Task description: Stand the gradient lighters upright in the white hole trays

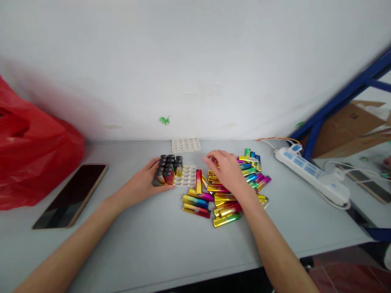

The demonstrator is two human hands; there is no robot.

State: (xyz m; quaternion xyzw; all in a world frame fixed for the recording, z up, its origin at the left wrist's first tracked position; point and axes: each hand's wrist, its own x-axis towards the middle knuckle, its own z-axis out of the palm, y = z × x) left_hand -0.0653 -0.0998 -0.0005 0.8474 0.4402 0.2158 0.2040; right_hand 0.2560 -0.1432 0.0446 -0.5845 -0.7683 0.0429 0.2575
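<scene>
My left hand curls around the left end of a white tray with rounded holes, its thumb along the front edge. Several black-topped, shiny tubes stand upright in the tray's left part; its right part shows bare holes. My right hand is over a loose pile of shiny tubes in gold, red, blue, green and purple. Its fingers are bent and slightly apart, pointing left, with nothing visible in them; the thumb is hidden. One red and gold tube lies beside the tray's right edge.
A second white holed tray lies against the wall. A phone and a red plastic bag are at left. On the right are a white power strip with cables, a blue metal frame and a cardboard box.
</scene>
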